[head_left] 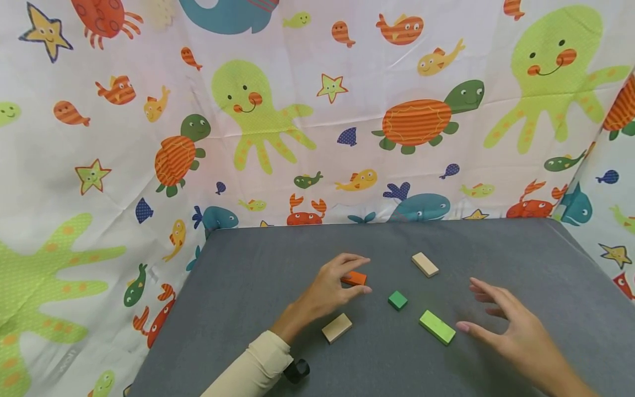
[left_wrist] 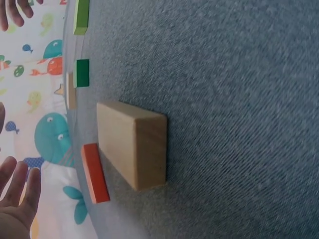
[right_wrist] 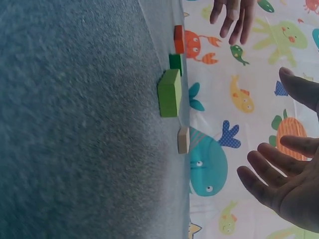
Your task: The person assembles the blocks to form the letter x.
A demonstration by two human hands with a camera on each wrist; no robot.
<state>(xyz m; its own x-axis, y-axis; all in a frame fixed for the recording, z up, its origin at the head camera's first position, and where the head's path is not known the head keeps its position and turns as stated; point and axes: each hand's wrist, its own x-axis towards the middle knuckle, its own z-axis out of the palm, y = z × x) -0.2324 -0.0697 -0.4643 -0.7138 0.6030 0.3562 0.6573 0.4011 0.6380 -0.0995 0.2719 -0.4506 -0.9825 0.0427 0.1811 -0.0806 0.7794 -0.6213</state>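
Note:
In the head view my left hand (head_left: 327,284) hovers over the orange block (head_left: 355,278), thumb and fingers apart with nothing between them. That block is partly hidden behind the hand. A plain wooden block (head_left: 337,328) lies just below the left hand and looms large in the left wrist view. My right hand (head_left: 516,331) is held in the air to the right of the light green block (head_left: 437,327), its fingers spread and holding nothing. Between the hands sits a small dark green block (head_left: 397,300). Farther back lies another plain wooden block (head_left: 425,264).
Grey cloth covers the table (head_left: 248,264). A white curtain (head_left: 297,149) printed with sea animals hangs behind it and along both sides. Near the left sleeve (head_left: 258,364) there is a black band (head_left: 297,371) at the wrist.

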